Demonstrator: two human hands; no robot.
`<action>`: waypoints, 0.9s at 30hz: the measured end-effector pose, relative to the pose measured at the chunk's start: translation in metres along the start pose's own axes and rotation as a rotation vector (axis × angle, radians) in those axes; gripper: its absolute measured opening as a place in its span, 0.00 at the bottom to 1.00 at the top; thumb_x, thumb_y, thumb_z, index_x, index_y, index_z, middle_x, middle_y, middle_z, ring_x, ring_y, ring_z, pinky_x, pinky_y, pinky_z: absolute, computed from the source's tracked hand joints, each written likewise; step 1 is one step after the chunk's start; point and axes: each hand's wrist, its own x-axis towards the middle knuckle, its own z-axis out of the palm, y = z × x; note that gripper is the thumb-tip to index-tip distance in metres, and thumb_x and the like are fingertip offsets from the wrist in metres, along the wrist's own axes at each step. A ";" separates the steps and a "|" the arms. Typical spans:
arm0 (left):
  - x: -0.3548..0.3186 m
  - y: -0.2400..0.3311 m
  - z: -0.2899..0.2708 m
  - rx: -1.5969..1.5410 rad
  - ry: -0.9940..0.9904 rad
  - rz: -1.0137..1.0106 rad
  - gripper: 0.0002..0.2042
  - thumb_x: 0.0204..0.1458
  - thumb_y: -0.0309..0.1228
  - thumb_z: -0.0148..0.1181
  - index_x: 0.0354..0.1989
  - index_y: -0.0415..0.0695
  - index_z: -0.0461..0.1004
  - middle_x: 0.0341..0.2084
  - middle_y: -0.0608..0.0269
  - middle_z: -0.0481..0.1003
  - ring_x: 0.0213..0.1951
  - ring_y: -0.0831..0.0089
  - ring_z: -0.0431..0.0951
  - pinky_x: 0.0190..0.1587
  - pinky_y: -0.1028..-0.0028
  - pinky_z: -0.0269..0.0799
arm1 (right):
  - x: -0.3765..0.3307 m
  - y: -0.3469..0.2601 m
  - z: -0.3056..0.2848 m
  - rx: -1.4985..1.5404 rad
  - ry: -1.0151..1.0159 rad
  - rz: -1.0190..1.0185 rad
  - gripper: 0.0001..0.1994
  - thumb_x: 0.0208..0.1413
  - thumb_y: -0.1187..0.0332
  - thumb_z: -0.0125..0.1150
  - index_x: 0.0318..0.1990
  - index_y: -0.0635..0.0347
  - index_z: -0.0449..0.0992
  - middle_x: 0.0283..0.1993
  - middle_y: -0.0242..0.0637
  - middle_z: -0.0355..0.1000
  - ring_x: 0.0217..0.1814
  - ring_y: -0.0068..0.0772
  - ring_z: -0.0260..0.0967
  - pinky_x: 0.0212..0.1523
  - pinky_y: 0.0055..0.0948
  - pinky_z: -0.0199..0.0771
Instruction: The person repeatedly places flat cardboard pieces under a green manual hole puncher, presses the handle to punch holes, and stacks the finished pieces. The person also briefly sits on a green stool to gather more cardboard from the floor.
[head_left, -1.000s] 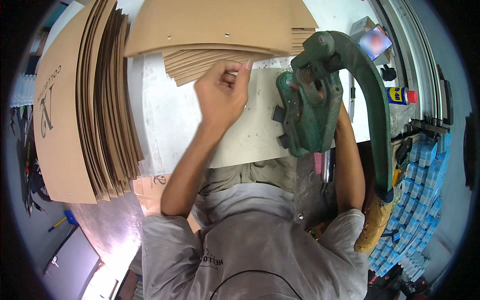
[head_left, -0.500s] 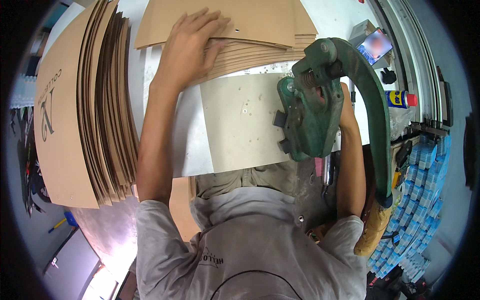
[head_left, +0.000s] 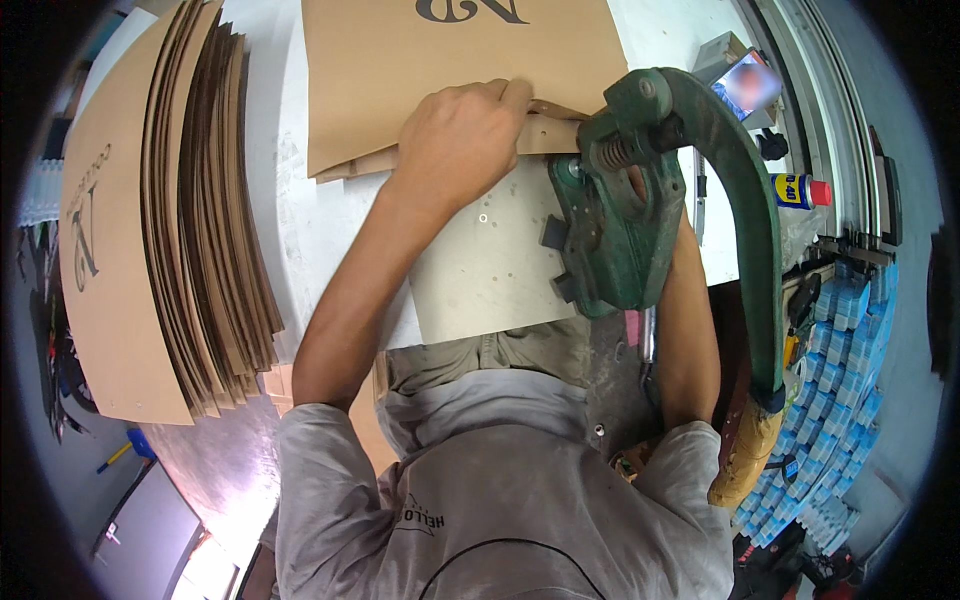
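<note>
My left hand [head_left: 465,135] is closed on the near edge of a brown paper bag [head_left: 370,95] with a dark printed design. The bag's near edge is parted, with an inner fold showing beside my fingers. To the right stands a green hand press [head_left: 625,230] with a long curved lever, and the bag's near right corner lies close against it. My right hand is mostly behind the press; only a sliver of skin [head_left: 637,182] shows through it, so its fingers are hidden. Below the bag lies a beige board [head_left: 480,280] with small rings and specks on it.
A thick stack of brown bags [head_left: 115,230] stands at the left of the white table [head_left: 270,130]. At the right are a phone [head_left: 747,86] propped on a box, a blue and yellow can with a red cap [head_left: 800,190], and many blue-wrapped packs [head_left: 830,380].
My left hand has moved right and nearer, from lying spread on the stack to gripping a bag's edge. That bag now reaches nearer, over the board's far part, showing its print.
</note>
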 end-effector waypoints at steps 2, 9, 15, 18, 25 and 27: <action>0.001 0.015 -0.007 0.004 -0.174 -0.161 0.09 0.48 0.23 0.61 0.38 0.42 0.75 0.36 0.52 0.81 0.40 0.50 0.84 0.41 0.56 0.80 | -0.001 0.003 0.005 0.000 0.005 -0.036 0.20 0.63 0.73 0.67 0.61 0.63 0.75 0.52 0.37 0.80 0.48 0.26 0.79 0.49 0.28 0.81; -0.009 0.021 0.019 -0.121 0.000 0.094 0.11 0.54 0.22 0.59 0.43 0.44 0.84 0.37 0.55 0.80 0.41 0.52 0.81 0.44 0.55 0.76 | -0.022 -0.007 0.002 -0.129 0.024 -0.146 0.18 0.63 0.74 0.65 0.60 0.63 0.76 0.48 0.37 0.81 0.43 0.26 0.80 0.44 0.28 0.83; -0.012 0.035 0.026 -0.228 -0.072 0.079 0.07 0.49 0.29 0.69 0.36 0.42 0.86 0.36 0.55 0.80 0.40 0.53 0.78 0.46 0.58 0.74 | -0.023 -0.006 -0.013 -0.278 0.084 -0.131 0.18 0.60 0.72 0.69 0.57 0.63 0.79 0.51 0.38 0.81 0.44 0.26 0.80 0.44 0.28 0.82; -0.010 0.040 0.036 -0.218 -0.037 0.061 0.07 0.45 0.30 0.73 0.32 0.41 0.87 0.34 0.55 0.80 0.39 0.53 0.78 0.45 0.59 0.74 | -0.027 -0.007 -0.018 -0.530 0.151 -0.283 0.14 0.60 0.68 0.70 0.51 0.64 0.81 0.45 0.35 0.80 0.39 0.24 0.76 0.38 0.25 0.76; -0.012 0.033 0.036 -0.276 -0.046 0.036 0.08 0.43 0.30 0.75 0.30 0.40 0.86 0.32 0.54 0.80 0.40 0.52 0.79 0.47 0.58 0.75 | -0.157 -0.127 0.034 -1.544 0.267 -1.021 0.21 0.70 0.63 0.56 0.65 0.63 0.72 0.67 0.48 0.70 0.64 0.41 0.73 0.62 0.40 0.74; -0.016 0.033 0.036 -0.249 -0.065 0.017 0.08 0.43 0.30 0.75 0.30 0.40 0.86 0.32 0.54 0.80 0.40 0.52 0.80 0.48 0.58 0.76 | -0.180 -0.092 0.029 -1.618 -0.129 -1.059 0.22 0.70 0.56 0.54 0.67 0.53 0.72 0.70 0.47 0.68 0.71 0.43 0.67 0.68 0.57 0.59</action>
